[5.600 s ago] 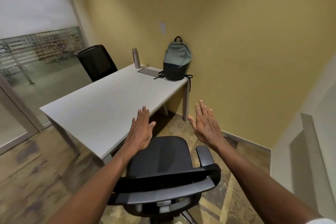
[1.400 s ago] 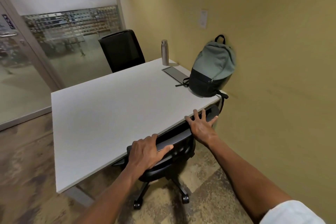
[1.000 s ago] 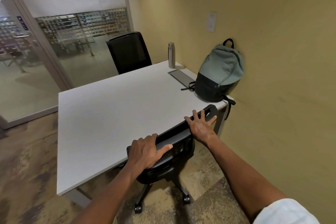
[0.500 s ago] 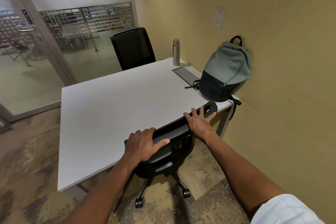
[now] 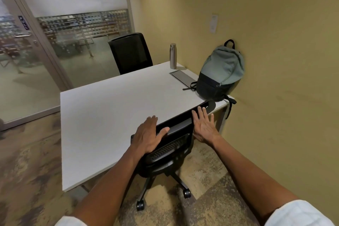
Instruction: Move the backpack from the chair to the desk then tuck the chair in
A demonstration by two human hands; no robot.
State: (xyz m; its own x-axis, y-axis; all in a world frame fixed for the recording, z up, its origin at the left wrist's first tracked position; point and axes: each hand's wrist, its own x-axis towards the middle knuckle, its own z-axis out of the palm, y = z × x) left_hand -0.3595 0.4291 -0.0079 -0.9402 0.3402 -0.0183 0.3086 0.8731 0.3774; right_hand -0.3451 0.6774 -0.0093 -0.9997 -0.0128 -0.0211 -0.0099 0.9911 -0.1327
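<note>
Backpack [image 5: 221, 73] upright on table [image 5: 113, 108] at 2 o'clock corner; chair [image 5: 172, 145] tucked under table edge, left hand [image 5: 148, 136] and right hand [image 5: 203, 127] open, flat on backrest.

Sage-green and black backpack [image 5: 220, 71], white counter [image 5: 113, 115], black mesh-backed chair [image 5: 170, 148], silver bottle [image 5: 173, 56], mottled brown floor [image 5: 33, 170].
</note>
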